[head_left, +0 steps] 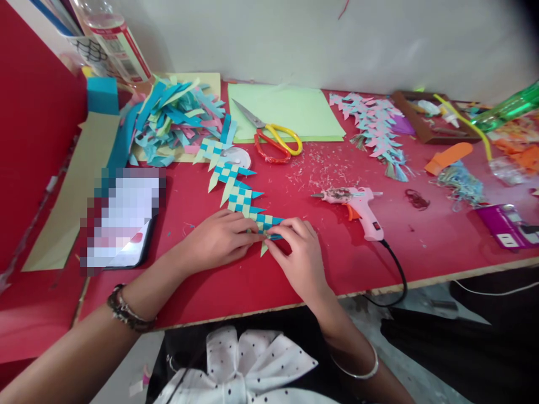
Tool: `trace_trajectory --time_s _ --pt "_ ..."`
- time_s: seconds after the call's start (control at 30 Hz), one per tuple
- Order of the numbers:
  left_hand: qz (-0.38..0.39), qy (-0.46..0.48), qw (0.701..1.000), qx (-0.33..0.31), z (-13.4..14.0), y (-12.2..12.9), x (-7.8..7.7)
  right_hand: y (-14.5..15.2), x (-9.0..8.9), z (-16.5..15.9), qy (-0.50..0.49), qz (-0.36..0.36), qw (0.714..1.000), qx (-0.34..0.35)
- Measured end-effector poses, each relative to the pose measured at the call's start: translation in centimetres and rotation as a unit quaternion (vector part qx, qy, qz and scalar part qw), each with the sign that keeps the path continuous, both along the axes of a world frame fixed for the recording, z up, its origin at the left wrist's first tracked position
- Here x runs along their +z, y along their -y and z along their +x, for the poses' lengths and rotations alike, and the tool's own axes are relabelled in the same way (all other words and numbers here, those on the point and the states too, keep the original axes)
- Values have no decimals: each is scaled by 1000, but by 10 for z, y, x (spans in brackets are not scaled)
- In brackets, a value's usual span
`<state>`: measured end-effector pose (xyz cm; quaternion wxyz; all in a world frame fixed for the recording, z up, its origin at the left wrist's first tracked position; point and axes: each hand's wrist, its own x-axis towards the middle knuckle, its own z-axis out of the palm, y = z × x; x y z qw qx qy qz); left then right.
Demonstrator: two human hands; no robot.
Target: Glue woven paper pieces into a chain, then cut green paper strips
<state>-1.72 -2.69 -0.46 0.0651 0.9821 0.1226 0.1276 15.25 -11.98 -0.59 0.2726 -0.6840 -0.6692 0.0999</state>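
A woven paper strip chain (241, 197) in blue and pale green, with pointed tips along its sides, runs from the paper pile down to my hands on the red table. My left hand (223, 238) lies on its near end, fingers pressed together on the weave. My right hand (298, 247) pinches the same end between thumb and fingers, close to the left fingertips. Exactly how the fingers grip the strips is partly hidden. To the right of my hands lies a pink glue gun (357, 207) with an orange trigger and a black cord.
Scissors (273, 137) rest on green paper sheets (290, 101). Loose paper strips (177, 118) are heaped at the back left, near a bottle (120, 47). A phone (130, 224) lies left. Pink-blue woven pieces (374, 126) and a wooden tray (429, 134) are at the right.
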Motion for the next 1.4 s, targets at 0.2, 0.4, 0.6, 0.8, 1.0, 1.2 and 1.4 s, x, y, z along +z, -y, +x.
trace_trajectory --time_s 0.2,0.4,0.6,0.8,1.0,1.2,1.4 --pt "-7 -1 1000 -2 2 0 1 1 0 -2 -14 5 1000 -11" --pt "-10 0 1000 -1 2 0 1 1 0 -2 -20 9 1000 -15" --pt "-14 11 1000 -7 1 -1 0 1 1 -3 -17 7 1000 -18" --pt "-20 20 1000 -11 3 -1 0 1 2 -5 3 -4 1000 -21" --pt "-4 35 999 -18 2 -1 1 -1 2 -5 9 -5 1000 -21" --pt "10 59 998 -15 3 0 3 -2 3 -7 16 -4 1000 -22" --pt "22 68 997 -1 3 2 2 -2 1 -6 -5 1 1000 -21"
